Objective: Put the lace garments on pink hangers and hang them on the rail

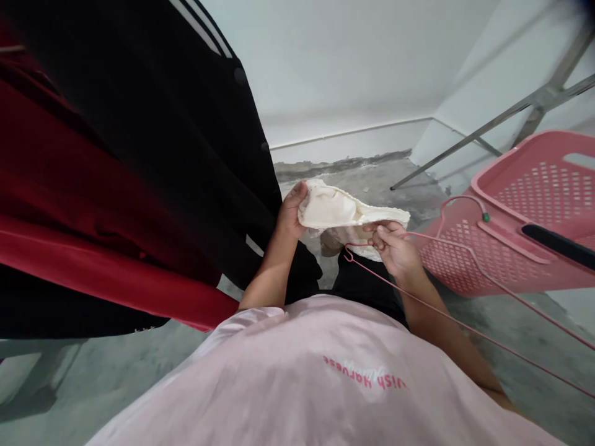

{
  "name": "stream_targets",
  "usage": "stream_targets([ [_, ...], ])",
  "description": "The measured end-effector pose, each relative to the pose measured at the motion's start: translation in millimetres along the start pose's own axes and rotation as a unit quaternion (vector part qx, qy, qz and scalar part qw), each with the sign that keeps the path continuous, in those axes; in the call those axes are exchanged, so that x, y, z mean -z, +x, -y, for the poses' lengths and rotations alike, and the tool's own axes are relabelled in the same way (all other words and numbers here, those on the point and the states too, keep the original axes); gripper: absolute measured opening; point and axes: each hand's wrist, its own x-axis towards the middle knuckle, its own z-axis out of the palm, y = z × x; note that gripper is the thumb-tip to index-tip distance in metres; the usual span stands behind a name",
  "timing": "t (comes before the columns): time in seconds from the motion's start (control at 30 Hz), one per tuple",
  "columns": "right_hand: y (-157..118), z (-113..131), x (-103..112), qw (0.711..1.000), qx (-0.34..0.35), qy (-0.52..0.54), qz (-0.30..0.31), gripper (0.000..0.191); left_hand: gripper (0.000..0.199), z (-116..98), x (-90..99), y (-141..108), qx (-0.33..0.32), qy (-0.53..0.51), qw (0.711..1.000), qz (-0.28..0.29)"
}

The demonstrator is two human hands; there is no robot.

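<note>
A cream-coloured undergarment with frilled edges is stretched between my two hands in front of my body. My left hand pinches its left end, thumb on top. At the other end, my right hand has its fingers closed on the cloth and also around a pink wire hanger. The hanger's long sides run off to the lower right, its hook with a green tip points up, and a small curled notch lies just below the undergarment. Part of the cloth hangs behind my right fingers.
Dark and red clothes hang close on my left. A pink perforated laundry basket with a black handle stands on the right. Behind it, a metal frame leans by the white wall. The floor is grey concrete.
</note>
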Motion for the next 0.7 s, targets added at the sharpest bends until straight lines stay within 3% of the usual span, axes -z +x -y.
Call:
stream_targets([
  [0.27,2,6,7,0.999,0.038,0.008,-0.025,0.033,0.038,-15,-0.2,-15,-0.046,-0.045,0.998,0.000],
  [0.47,3,14,10,0.993,0.092,0.005,-0.075,0.036,0.039,-16,-2.2,-21,-0.026,-0.048,0.998,-0.004],
  [0.57,0,10,6,0.997,0.071,-0.010,-0.041,0.046,0.039,-15,-4.7,-25,-0.015,-0.051,0.999,0.005],
  [0.7,-5,-2,-2,0.993,-0.004,-0.096,0.062,0.054,0.042,-15,-7.7,-29,-0.016,-0.049,0.999,0.007],
])
